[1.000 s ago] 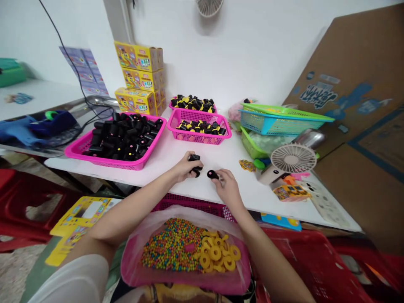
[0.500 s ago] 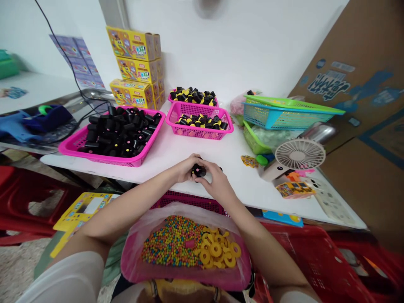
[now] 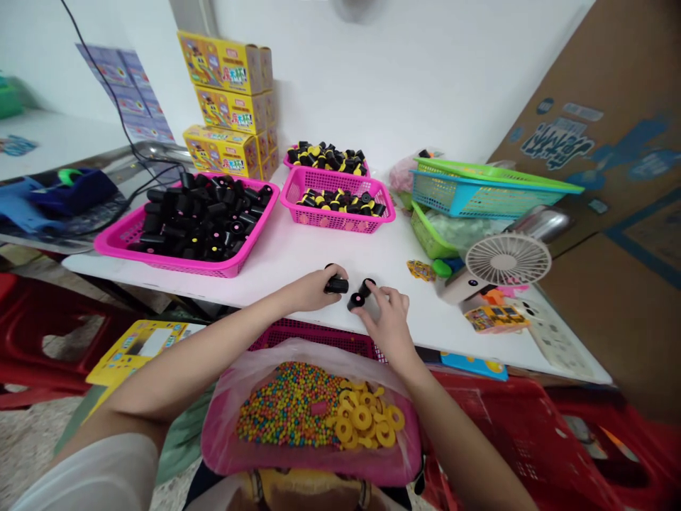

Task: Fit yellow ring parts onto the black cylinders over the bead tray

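My left hand is closed around a small black cylinder at the near edge of the white table. A little to its right, my right hand pinches a second black cylinder with a pink dot on its end. The two pieces lie a short gap apart. Below my arms, a pink bag on my lap holds tiny coloured beads and several yellow rings.
A big pink basket of black cylinders stands at the left. Two smaller pink baskets hold black-and-yellow pieces. Yellow boxes are stacked behind. Green and blue baskets and a small fan sit at the right. Red crates stand below.
Half a second ago both hands were pressed together on one black piece. They have drawn apart, and each now holds its own black cylinder.
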Motion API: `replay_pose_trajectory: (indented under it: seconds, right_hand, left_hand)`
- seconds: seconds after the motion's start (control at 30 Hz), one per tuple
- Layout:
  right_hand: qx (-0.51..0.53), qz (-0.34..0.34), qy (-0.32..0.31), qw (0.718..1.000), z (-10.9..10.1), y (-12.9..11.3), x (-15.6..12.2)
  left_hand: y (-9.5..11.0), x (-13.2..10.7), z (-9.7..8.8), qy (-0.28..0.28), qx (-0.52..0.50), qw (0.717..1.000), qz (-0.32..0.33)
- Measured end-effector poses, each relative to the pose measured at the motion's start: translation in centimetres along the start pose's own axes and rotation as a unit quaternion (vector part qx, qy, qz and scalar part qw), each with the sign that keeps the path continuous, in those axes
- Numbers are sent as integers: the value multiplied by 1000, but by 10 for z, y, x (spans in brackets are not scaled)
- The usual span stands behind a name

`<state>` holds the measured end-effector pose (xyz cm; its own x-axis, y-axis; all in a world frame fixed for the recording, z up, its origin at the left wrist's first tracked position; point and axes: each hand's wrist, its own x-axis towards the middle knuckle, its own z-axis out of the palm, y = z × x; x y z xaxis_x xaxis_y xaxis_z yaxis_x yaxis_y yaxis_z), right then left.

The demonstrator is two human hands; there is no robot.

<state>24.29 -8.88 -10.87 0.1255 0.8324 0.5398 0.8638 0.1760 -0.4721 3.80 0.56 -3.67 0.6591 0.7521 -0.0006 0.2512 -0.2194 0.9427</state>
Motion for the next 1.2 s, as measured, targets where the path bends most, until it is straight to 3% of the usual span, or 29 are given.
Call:
replay_pose_trajectory:
  seconds: [0.1,0.17,0.3,0.37,0.47,0.57,0.63,0.73,0.83,1.03,1.2]
  right_hand:
    - [53,-30,-10,998,-16,-3,26]
    - [144,-68,-97,983,-28,-6,48]
    - [319,-84,-325,886,-44,-11,83]
    - [359,-68,-366,856,-48,-14,92]
    - [403,-48,-379,832,-56,-19,99]
    - [433,-34,-356,827,-64,-19,98]
    - [427,-20,-302,852,-69,-14,93]
    - [366,10,-182,913,-68,2,75]
    - [282,53,-113,951,-55,21,51]
    - [261,117,-80,955,-17,39,20]
    - [303,141,-55,941,4,45,14]
  left_hand:
    - [4,-4,2,-41,27,998,46]
    - [10,-8,2,-78,38,994,70]
    - [21,-14,-2,-120,58,987,92]
    - [25,-16,-4,-127,71,984,100]
    - [33,-20,-7,-145,99,976,132]
    - [45,-23,-12,-160,132,963,172]
    - [53,-24,-18,-140,156,962,172]
    - [56,-16,-25,-87,275,954,84]
    - [44,1,-27,-60,418,906,-32]
    - [19,44,-9,-88,467,876,-76]
    - [12,65,0,-149,401,902,-59]
